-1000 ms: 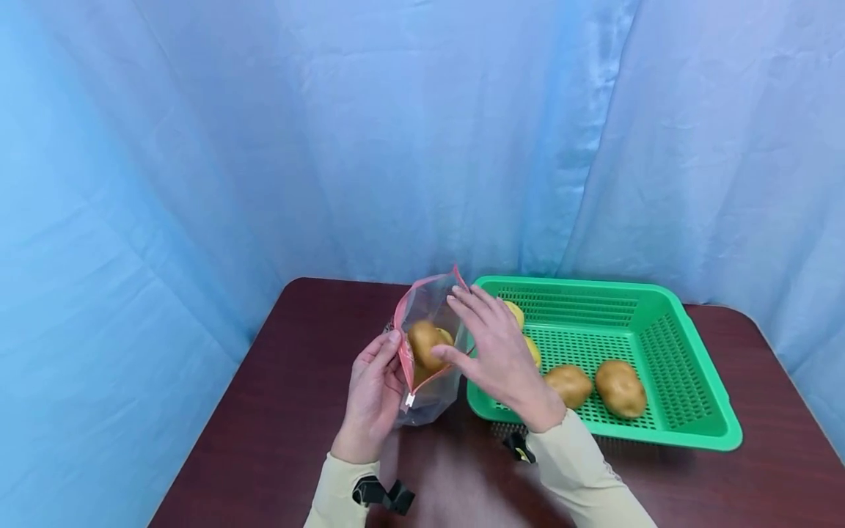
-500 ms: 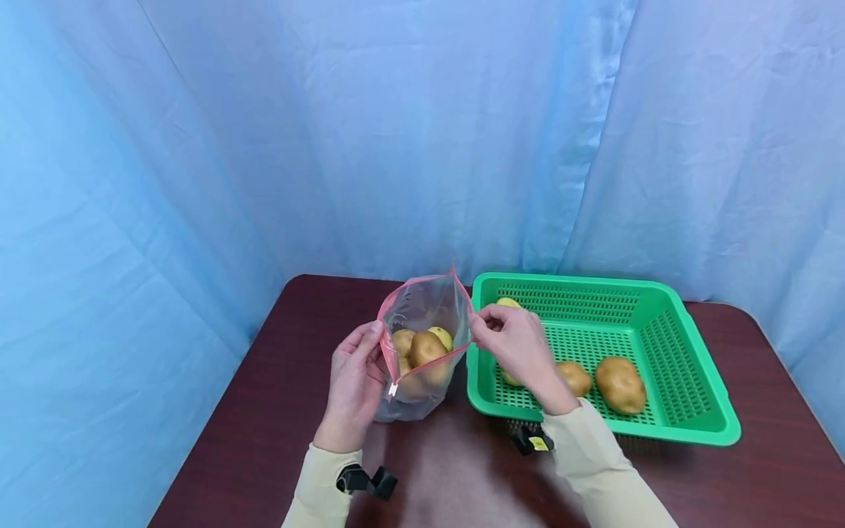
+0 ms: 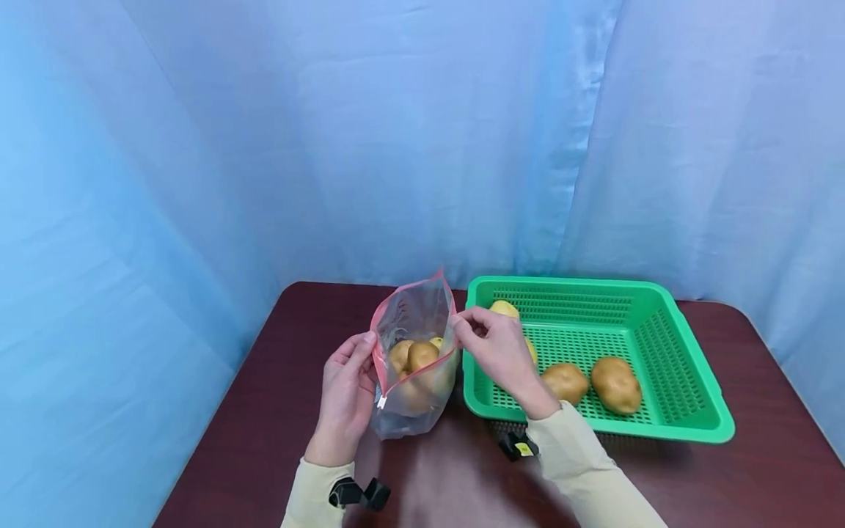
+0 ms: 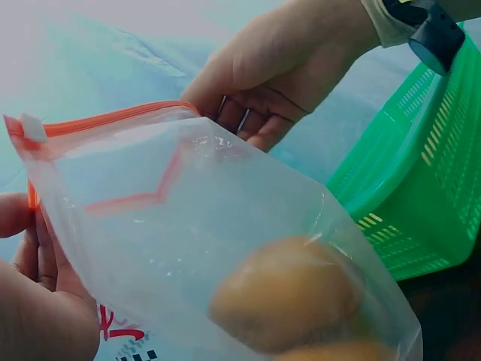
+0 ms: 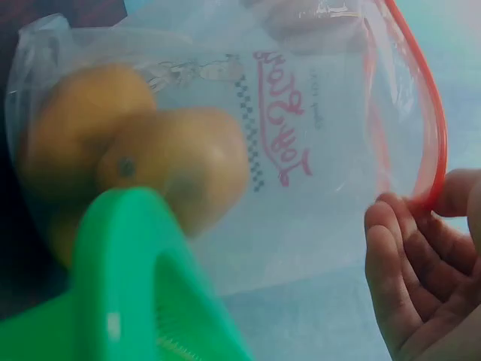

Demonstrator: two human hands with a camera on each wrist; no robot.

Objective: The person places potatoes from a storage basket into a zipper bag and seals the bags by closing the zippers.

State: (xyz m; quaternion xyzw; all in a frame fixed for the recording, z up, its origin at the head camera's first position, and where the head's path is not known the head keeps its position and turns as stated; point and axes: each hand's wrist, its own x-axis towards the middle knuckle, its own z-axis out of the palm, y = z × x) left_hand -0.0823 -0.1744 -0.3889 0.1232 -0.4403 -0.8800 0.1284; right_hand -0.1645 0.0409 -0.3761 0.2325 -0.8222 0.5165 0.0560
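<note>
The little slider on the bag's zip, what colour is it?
The slider is white, seen best at the upper left of the left wrist view.

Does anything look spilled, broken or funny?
Nothing stands out. The clear plastic bag with red zip edge is held open, brown oval potatoes inside; two more potatoes lie in the green plastic basket. No spill or tear shows.

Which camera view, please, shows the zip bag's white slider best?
The left wrist view: the white slider appears largest and unobstructed there. The head view shows it only small; the right wrist view does not show it.
</note>
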